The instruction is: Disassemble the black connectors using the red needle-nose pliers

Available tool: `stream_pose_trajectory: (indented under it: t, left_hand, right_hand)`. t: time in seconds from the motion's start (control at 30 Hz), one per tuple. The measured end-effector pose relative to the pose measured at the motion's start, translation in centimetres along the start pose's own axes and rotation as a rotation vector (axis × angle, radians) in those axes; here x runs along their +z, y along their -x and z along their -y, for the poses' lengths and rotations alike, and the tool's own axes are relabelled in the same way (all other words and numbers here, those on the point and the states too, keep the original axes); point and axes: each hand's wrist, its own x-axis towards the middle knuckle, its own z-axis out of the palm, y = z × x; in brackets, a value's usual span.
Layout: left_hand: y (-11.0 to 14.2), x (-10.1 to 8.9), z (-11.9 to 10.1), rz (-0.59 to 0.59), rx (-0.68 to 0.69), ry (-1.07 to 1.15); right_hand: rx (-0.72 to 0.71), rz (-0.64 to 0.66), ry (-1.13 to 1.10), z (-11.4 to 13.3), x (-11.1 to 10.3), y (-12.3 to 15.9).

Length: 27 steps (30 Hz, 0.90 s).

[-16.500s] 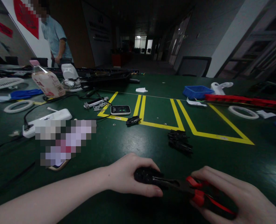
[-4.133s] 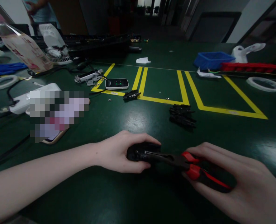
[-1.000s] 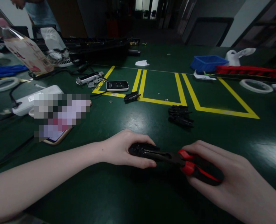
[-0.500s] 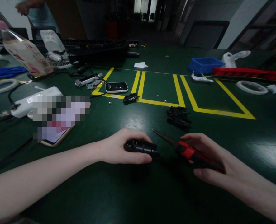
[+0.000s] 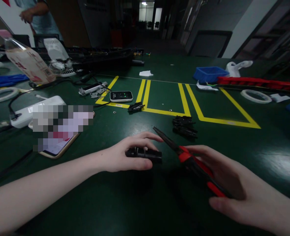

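My left hand [image 5: 127, 154] is closed around a black cylindrical plastic part [image 5: 147, 155], thumb on the near side and fingers on the far side. The part's flat end points right. In my right hand [image 5: 223, 177] are long-nose pliers [image 5: 184, 154] with red and black handles. Their slim jaws point up and left, and the tip is near the left index finger, above the part. Whether the tip touches that finger I cannot tell. Beyond the pliers lie several small black plastic pieces [image 5: 184, 126]. One more black piece [image 5: 135, 107] sits by the yellow tape.
A phone [image 5: 66, 134] and a white power strip [image 5: 37, 111] lie to the left. Farther back are a small black-and-white device [image 5: 121, 96], a bottle [image 5: 29, 62], a blue bin [image 5: 210, 74], a tape roll [image 5: 255, 96] and a red strip [image 5: 260, 84]. A person [image 5: 42, 19] stands at the back left.
The pliers have tilted more steeply, and their tip has moved left and up toward my left hand. My left index finger has lifted and straightened. The black part stays in the left hand.
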Motion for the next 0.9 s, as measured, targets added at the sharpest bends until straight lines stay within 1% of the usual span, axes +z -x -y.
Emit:
stream_pose_trajectory:
  t: [0.07,0.13,0.17,0.23,0.33,0.43,0.53,0.57,0.63,0.73,0.8,0.83,0.9]
  left_hand:
    - [0.0,0.1,0.0,0.018,0.030,0.025]
    - [-0.1,0.4,0.1,0.034,0.081,0.030]
    - [-0.1,0.5,0.1,0.040,0.109,0.024]
    - [-0.1,0.9,0.2,0.031,0.154,0.004]
    - [-0.1,1.2,0.4,-0.032,0.189,-0.007]
    - [0.0,1.3,0.7,-0.094,0.197,-0.010]
    - [0.2,1.2,0.7,-0.114,0.190,-0.004]
    - [0.2,1.2,0.7,-0.112,0.181,0.001]
    - [0.4,1.2,0.6,-0.130,0.161,0.026]
    - [0.6,1.4,0.4,-0.192,0.158,0.074]
    - [0.5,1.5,0.4,-0.194,0.181,0.072]
    - [0.4,1.5,0.3,-0.177,0.200,0.057]
    - [0.2,1.6,0.2,-0.149,0.249,0.025]
  right_hand:
    - [0.006,-0.151,0.119,0.8,0.9,-0.2]
    - [-0.020,-0.248,0.257,1.4,1.8,-0.3]
    - [-0.040,-0.260,0.304,1.5,2.1,-0.2]
    - [-0.088,-0.240,0.349,1.4,2.3,-0.2]
    - [-0.125,-0.206,0.408,0.6,2.0,-0.3]
    - [-0.118,-0.200,0.480,-0.1,1.3,-0.6]
    - [-0.114,-0.236,0.507,-0.2,0.9,-0.8]
    - [-0.123,-0.259,0.506,-0.2,0.9,-0.8]
    - [-0.184,-0.321,0.481,-0.2,0.9,-0.8]
    - [-0.281,-0.430,0.352,-0.5,1.0,-0.8]
    - [-0.283,-0.488,0.229,-0.8,1.2,-0.8]
    - [-0.274,-0.509,0.160,-1.0,1.3,-0.8]
    - [-0.265,-0.511,0.008,-1.1,1.5,-0.9]
